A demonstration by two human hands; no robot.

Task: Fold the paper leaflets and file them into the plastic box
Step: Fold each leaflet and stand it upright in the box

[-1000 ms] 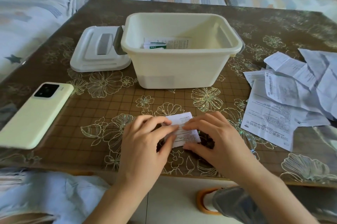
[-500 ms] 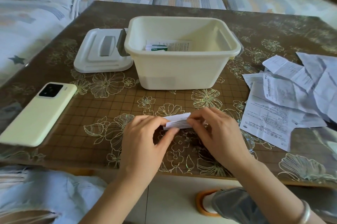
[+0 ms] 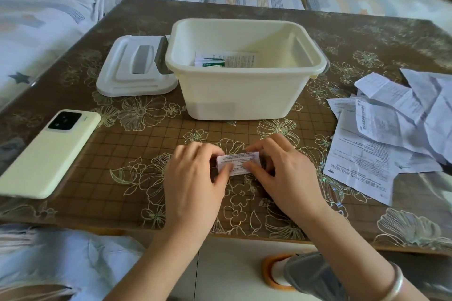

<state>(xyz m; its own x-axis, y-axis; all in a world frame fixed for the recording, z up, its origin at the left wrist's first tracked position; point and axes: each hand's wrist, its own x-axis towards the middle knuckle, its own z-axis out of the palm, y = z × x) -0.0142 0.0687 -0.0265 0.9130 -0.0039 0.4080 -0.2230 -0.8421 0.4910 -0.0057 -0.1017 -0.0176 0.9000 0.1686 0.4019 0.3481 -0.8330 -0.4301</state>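
Note:
A small folded white leaflet (image 3: pixel 238 162) with printed text lies near the table's front edge. My left hand (image 3: pixel 195 178) pinches its left end and my right hand (image 3: pixel 283 176) pinches its right end, thumbs on top. Behind them stands the cream plastic box (image 3: pixel 234 95), open, with folded leaflets (image 3: pixel 225 59) lying inside on its floor. A loose pile of unfolded leaflets (image 3: pixel 381 134) is spread on the table to the right.
The box's white lid (image 3: pixel 132 68) with a grey handle lies left of the box. A pale green phone (image 3: pixel 49 154) lies face down at the left. A sofa with a patterned cover runs behind the brown flowered table (image 3: pixel 122 178).
The leaflet was folded over again into a narrower strip and pressed back down on the table. Both hands stayed on its ends.

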